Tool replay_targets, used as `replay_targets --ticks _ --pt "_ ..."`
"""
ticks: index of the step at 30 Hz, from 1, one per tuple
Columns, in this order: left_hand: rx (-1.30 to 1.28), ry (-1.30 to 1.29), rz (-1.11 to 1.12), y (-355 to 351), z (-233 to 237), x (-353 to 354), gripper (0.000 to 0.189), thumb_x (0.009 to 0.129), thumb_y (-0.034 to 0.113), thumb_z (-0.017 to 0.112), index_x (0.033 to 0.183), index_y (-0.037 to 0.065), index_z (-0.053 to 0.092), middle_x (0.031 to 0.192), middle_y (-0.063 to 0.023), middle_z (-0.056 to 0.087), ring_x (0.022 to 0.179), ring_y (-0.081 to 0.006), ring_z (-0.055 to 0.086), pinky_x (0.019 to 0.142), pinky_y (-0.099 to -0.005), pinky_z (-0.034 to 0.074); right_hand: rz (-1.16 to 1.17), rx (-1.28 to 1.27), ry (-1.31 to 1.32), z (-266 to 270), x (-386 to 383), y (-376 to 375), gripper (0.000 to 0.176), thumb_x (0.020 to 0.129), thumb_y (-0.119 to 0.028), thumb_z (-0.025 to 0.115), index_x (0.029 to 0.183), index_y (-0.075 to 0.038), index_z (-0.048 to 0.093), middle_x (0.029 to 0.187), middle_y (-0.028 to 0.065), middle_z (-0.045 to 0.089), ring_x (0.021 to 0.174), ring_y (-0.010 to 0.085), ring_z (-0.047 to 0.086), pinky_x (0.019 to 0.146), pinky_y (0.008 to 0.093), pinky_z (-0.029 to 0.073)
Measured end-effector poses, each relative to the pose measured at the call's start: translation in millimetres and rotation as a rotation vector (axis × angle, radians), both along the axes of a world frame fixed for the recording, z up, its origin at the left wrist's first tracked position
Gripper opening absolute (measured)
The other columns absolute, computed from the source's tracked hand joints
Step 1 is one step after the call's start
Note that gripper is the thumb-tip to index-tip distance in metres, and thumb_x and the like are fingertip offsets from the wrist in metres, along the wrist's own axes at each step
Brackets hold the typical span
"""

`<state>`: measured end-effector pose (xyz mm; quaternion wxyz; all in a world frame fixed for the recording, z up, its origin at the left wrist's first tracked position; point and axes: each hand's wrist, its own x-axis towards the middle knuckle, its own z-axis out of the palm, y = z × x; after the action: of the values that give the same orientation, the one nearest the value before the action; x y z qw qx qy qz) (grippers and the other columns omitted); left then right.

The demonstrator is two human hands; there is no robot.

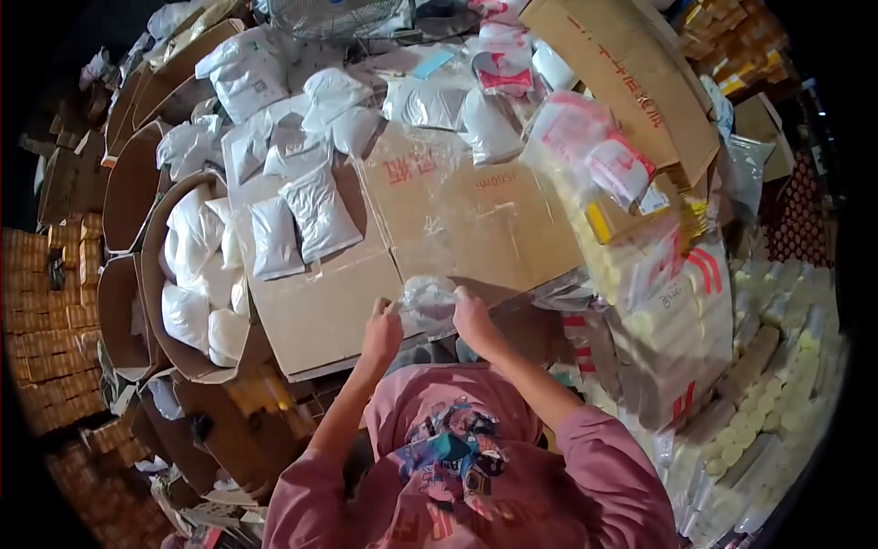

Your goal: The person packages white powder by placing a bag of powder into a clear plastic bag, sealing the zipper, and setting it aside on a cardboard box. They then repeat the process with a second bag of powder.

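Observation:
Between my two hands, at the front edge of the cardboard-covered table, is a clear plastic bag with something whitish showing through it; I cannot make out its contents. My left hand is closed on the bag's left side. On the other side my right hand pinches the bag's right edge. Two filled white bags lie side by side on the cardboard, up and to the left of my hands.
An open carton full of white bags stands left of the table. More white bags are heaped at the back, below a fan. Plastic-wrapped pale cylinders fill the right side. A large cardboard flap leans at back right.

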<state>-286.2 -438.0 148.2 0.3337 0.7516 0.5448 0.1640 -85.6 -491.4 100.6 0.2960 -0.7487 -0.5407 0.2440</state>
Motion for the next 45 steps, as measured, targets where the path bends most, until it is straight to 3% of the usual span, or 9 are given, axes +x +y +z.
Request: replay_targets --ticks 6,10,13,20,25,28,33,36,45 --pt "-0.023 -0.109 0.166 16.8 12.6 2.6 0.007 0.073 0.004 0.062 0.079 0.000 0.062 0.079 -0.0169 0.059 0.068 -0.0338 0.061 0.061 -0.0399 0.050 -0.259 -0.109 0.353 34.9 -3.9 15.1 0.007 0.078 0.005 0.054 0.083 0.001 0.057 0.077 0.0192 0.063 0.079 0.0374 0.063 0.066 0.0428 0.050" --pt "-0.026 -0.079 0.176 13.8 15.6 -2.8 0.008 0.070 0.004 0.065 0.075 -0.001 0.061 0.073 -0.0147 0.059 0.061 -0.0269 0.061 0.057 -0.0341 0.049 -0.142 -0.056 0.262 35.7 2.6 -1.4 0.006 0.080 0.000 0.055 0.085 0.001 0.058 0.082 0.0212 0.064 0.080 0.0407 0.062 0.068 0.0442 0.050" --pt "0.087 0.005 0.090 7.1 10.1 -5.1 0.008 0.070 0.005 0.064 0.075 0.000 0.061 0.073 -0.0148 0.058 0.060 -0.0287 0.060 0.057 -0.0356 0.050 0.052 -0.116 0.034 37.1 -1.8 -19.0 0.014 0.083 -0.005 0.056 0.093 0.003 0.060 0.091 0.0241 0.064 0.087 0.0405 0.062 0.077 0.0449 0.051" --pt "0.025 0.040 0.037 -4.4 13.9 -10.8 0.007 0.071 0.005 0.060 0.075 0.000 0.056 0.079 -0.0160 0.055 0.068 -0.0352 0.059 0.059 -0.0427 0.049 0.159 -0.021 0.119 47.1 6.6 -27.6 0.020 0.087 -0.006 0.052 0.103 0.005 0.059 0.090 0.0258 0.062 0.085 0.0424 0.061 0.074 0.0454 0.051" --pt "0.167 0.165 -0.041 -16.9 15.0 -6.9 0.011 0.072 0.006 0.061 0.081 0.003 0.056 0.084 -0.0155 0.055 0.078 -0.0342 0.060 0.061 -0.0438 0.049 0.088 -0.030 0.152 58.9 -0.4 -24.7 0.013 0.088 -0.003 0.052 0.096 0.004 0.059 0.090 0.0259 0.062 0.085 0.0431 0.060 0.071 0.0458 0.050" --pt "0.156 0.079 0.168 -24.2 33.7 10.0 0.012 0.073 0.007 0.063 0.084 0.004 0.059 0.086 -0.0150 0.056 0.079 -0.0339 0.060 0.062 -0.0437 0.050 0.050 0.002 0.138 56.8 -2.1 -23.0 0.007 0.088 -0.002 0.050 0.090 0.004 0.055 0.085 0.0255 0.061 0.083 0.0441 0.059 0.068 0.0468 0.049" --pt "-0.244 -0.097 0.388 -25.7 -29.7 -9.2 0.014 0.083 0.016 0.067 0.087 0.003 0.061 0.064 -0.0169 0.059 0.058 -0.0335 0.060 0.055 -0.0398 0.047 -0.009 0.074 0.145 51.6 -4.5 -18.5 0.007 0.087 -0.001 0.053 0.083 0.000 0.046 0.079 0.0235 0.056 0.077 0.0445 0.056 0.064 0.0481 0.047" --pt "-0.263 -0.139 0.356 -16.3 11.3 10.9 0.012 0.086 0.016 0.064 0.087 0.004 0.062 0.060 -0.0167 0.059 0.053 -0.0349 0.058 0.052 -0.0401 0.045 -0.004 0.083 0.150 50.0 -4.7 -17.0 0.009 0.086 -0.002 0.054 0.083 0.000 0.046 0.077 0.0221 0.055 0.076 0.0439 0.056 0.063 0.0481 0.046" --pt "0.060 -0.041 0.115 -7.2 7.2 7.3 0.013 0.090 0.013 0.057 0.088 0.003 0.065 0.078 -0.0207 0.063 0.072 -0.0398 0.061 0.060 -0.0421 0.049 -0.092 0.153 0.109 47.7 -4.8 -18.9 0.014 0.084 -0.003 0.062 0.080 -0.001 0.048 0.073 0.0184 0.055 0.069 0.0402 0.055 0.058 0.0409 0.045"
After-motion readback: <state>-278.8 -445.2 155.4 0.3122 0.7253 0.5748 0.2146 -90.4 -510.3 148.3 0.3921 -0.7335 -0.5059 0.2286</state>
